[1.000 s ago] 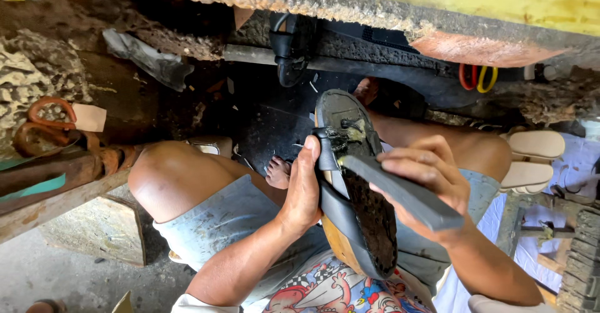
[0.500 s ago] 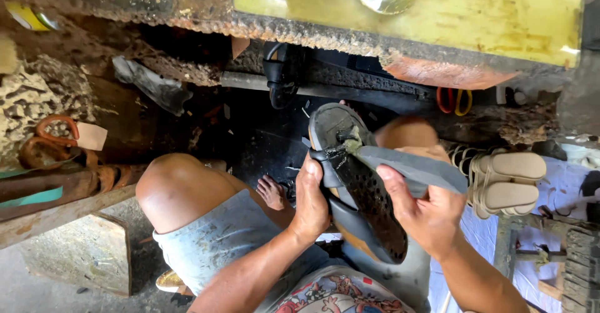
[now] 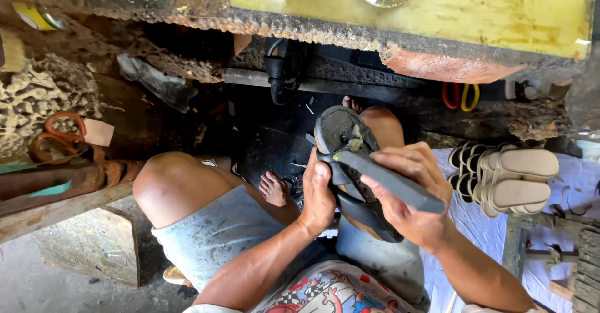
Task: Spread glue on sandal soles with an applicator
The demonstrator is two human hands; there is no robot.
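Note:
I sit with a dark grey sandal (image 3: 340, 131) held sole-up above my lap. My left hand (image 3: 319, 194) grips the sandal by its side and strap, thumb pressed near the middle. My right hand (image 3: 412, 191) pulls a long grey sole layer (image 3: 390, 181) away from the sandal's underside, which looks rough and dirty where it is bared. The toe end points away from me, over my right knee.
A pair of beige sandals (image 3: 512, 178) lies on a pale cloth to the right. A rusty yellow bench edge (image 3: 412, 13) runs overhead. Orange-handled scissors (image 3: 59, 135) lie at left, and scissors with red and yellow handles (image 3: 461, 95) hang at right. My bare foot (image 3: 274, 188) rests below.
The sandal has stayed in both hands; the view has shifted so the sandal and hands sit a little lower, and the beige sandals at right show more fully.

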